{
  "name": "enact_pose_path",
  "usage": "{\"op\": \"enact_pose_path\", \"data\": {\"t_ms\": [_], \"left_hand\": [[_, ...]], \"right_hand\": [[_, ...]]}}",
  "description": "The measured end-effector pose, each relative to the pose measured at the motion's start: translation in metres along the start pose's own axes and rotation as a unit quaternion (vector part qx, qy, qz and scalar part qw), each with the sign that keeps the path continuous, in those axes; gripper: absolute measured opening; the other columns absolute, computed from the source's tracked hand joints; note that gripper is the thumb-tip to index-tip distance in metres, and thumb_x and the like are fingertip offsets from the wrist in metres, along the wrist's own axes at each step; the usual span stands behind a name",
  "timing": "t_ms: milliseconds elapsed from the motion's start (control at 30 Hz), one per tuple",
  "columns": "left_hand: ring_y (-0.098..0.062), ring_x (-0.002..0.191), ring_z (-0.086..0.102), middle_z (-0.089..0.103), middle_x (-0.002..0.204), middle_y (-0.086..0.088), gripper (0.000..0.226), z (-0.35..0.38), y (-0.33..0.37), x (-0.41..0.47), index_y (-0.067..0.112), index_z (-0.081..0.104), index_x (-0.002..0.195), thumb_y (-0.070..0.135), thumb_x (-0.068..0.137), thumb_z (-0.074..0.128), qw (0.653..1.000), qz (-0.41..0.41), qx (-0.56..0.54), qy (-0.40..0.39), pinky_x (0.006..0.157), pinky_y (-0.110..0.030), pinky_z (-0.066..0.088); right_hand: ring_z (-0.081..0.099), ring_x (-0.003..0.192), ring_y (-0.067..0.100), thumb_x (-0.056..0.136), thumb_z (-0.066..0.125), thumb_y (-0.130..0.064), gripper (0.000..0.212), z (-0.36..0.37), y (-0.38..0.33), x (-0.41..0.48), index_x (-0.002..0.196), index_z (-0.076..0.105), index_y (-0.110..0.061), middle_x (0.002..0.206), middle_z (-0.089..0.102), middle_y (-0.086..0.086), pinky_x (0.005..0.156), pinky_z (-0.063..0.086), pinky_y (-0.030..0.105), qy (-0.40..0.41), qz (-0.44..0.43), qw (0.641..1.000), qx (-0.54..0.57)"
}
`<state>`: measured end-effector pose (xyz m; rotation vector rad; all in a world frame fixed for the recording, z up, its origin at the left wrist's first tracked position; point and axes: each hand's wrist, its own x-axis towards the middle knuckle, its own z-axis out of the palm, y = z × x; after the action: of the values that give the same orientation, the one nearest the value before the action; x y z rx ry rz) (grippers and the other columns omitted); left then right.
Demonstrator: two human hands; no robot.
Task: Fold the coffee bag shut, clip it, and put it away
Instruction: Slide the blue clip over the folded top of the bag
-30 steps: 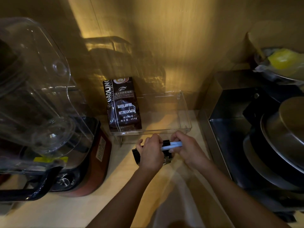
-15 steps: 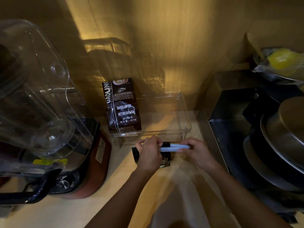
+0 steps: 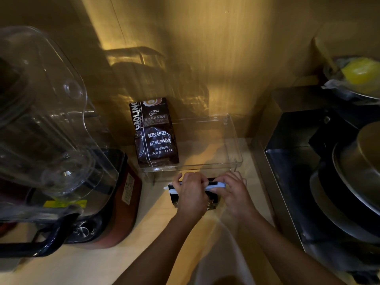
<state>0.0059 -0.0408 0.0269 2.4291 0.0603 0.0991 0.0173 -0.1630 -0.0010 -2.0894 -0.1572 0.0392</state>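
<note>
A small dark coffee bag (image 3: 211, 203) lies on the wooden counter just in front of a clear plastic bin. A long pale blue clip (image 3: 216, 185) runs across its folded top. My left hand (image 3: 192, 195) covers the bag's left part and presses on the clip. My right hand (image 3: 233, 192) pinches the clip's right end with its fingertips. Most of the bag is hidden under my hands. A second, larger dark coffee bag (image 3: 155, 133) stands in the left part of the bin.
The clear bin (image 3: 230, 145) sits against the wooden back wall, its right part holding nothing. A blender (image 3: 51, 140) with a clear jug stands at left. Metal pans (image 3: 353, 171) and a steel box crowd the right. A yellow object (image 3: 359, 70) sits in a wrapped bowl.
The clip has slid left across the bag's top, its left end now poking out past my left hand. My right hand has moved left with it.
</note>
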Motion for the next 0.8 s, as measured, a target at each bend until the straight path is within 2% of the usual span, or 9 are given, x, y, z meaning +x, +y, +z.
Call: {"op": "enact_pose_path", "data": {"t_ms": [167, 233, 333, 400, 467, 500, 633, 733, 800], "left_hand": [[-0.02, 0.089, 0.049, 0.051, 0.078, 0.003, 0.017, 0.003, 0.0, -0.003, 0.004, 0.055, 0.072, -0.009, 0.074, 0.045, 0.999, -0.008, -0.029, 0.011, 0.098, -0.032, 0.018], [-0.018, 0.089, 0.048, 0.051, 0.078, 0.003, 0.017, 0.005, 0.001, -0.005, 0.006, 0.055, 0.071, -0.007, 0.075, 0.045, 0.999, -0.009, -0.039, 0.017, 0.098, -0.031, 0.018], [-0.016, 0.087, 0.047, 0.051, 0.078, 0.002, 0.017, 0.006, 0.003, -0.003, 0.007, 0.056, 0.071, -0.006, 0.075, 0.046, 0.998, -0.013, -0.054, 0.031, 0.096, -0.03, 0.017], [-0.013, 0.085, 0.045, 0.053, 0.078, 0.002, 0.017, 0.006, 0.003, -0.002, 0.006, 0.057, 0.071, -0.007, 0.076, 0.048, 0.997, -0.019, -0.064, 0.04, 0.093, -0.027, 0.017], [-0.011, 0.083, 0.043, 0.055, 0.078, 0.002, 0.016, 0.005, 0.002, -0.001, 0.007, 0.058, 0.071, -0.006, 0.076, 0.05, 0.996, -0.026, -0.074, 0.048, 0.089, -0.024, 0.018], [-0.01, 0.083, 0.043, 0.056, 0.078, 0.003, 0.016, 0.005, 0.001, -0.001, 0.008, 0.059, 0.072, -0.004, 0.078, 0.051, 0.995, -0.028, -0.076, 0.05, 0.088, -0.024, 0.018], [-0.01, 0.084, 0.044, 0.06, 0.084, 0.004, 0.009, -0.005, -0.009, 0.0, 0.015, 0.062, 0.077, 0.008, 0.081, 0.057, 0.999, 0.003, -0.036, 0.034, 0.081, -0.024, 0.016], [-0.014, 0.086, 0.048, 0.065, 0.085, 0.0, 0.008, -0.017, -0.019, 0.005, 0.016, 0.062, 0.075, 0.012, 0.081, 0.058, 0.999, 0.033, 0.016, 0.025, 0.079, -0.022, 0.014], [-0.02, 0.09, 0.047, 0.065, 0.083, -0.004, 0.009, -0.017, -0.02, 0.006, 0.012, 0.061, 0.073, 0.01, 0.081, 0.058, 0.999, 0.04, 0.024, 0.024, 0.076, -0.02, 0.016]], "right_hand": [[0.035, 0.096, 0.009, 0.072, 0.067, -0.029, 0.012, 0.007, -0.003, -0.002, 0.079, 0.064, -0.02, 0.083, 0.048, -0.017, 0.081, 0.021, 0.022, 0.029, -0.012, 0.999, 0.011], [0.031, 0.098, 0.005, 0.071, 0.07, -0.024, 0.009, 0.008, -0.002, -0.002, 0.078, 0.067, -0.019, 0.088, 0.046, -0.019, 0.085, 0.022, 0.029, 0.038, -0.003, 0.999, 0.02], [0.033, 0.103, 0.008, 0.071, 0.07, -0.013, 0.008, 0.009, -0.004, 0.001, 0.078, 0.068, -0.016, 0.09, 0.045, -0.02, 0.087, 0.021, 0.029, 0.033, 0.001, 0.999, 0.034], [0.034, 0.1, -0.004, 0.071, 0.07, -0.012, 0.008, 0.009, -0.005, 0.004, 0.079, 0.067, -0.013, 0.089, 0.045, -0.02, 0.087, 0.018, 0.026, 0.017, -0.014, 0.999, 0.042], [0.027, 0.093, -0.022, 0.072, 0.069, -0.012, 0.009, 0.008, -0.003, 0.006, 0.08, 0.066, -0.012, 0.088, 0.044, -0.021, 0.09, 0.021, 0.031, -0.005, -0.026, 0.999, 0.039], [0.026, 0.091, -0.024, 0.073, 0.069, -0.012, 0.009, 0.007, -0.002, 0.007, 0.081, 0.066, -0.012, 0.088, 0.043, -0.021, 0.09, 0.021, 0.032, -0.012, -0.033, 0.999, 0.029], [0.027, 0.089, -0.008, 0.075, 0.068, -0.018, 0.012, 0.005, 0.003, 0.007, 0.086, 0.066, -0.013, 0.091, 0.043, -0.014, 0.082, 0.018, 0.025, -0.007, -0.056, 0.998, -0.007], [0.026, 0.092, -0.017, 0.076, 0.068, -0.018, 0.013, 0.004, 0.003, 0.005, 0.088, 0.065, -0.012, 0.09, 0.042, -0.019, 0.081, 0.02, 0.026, -0.001, -0.055, 0.998, -0.002], [0.032, 0.096, -0.003, 0.075, 0.067, -0.022, 0.016, 0.005, 0.003, 0.004, 0.086, 0.065, -0.01, 0.09, 0.043, -0.016, 0.079, 0.019, 0.022, 0.01, -0.065, 0.998, -0.006]]}}
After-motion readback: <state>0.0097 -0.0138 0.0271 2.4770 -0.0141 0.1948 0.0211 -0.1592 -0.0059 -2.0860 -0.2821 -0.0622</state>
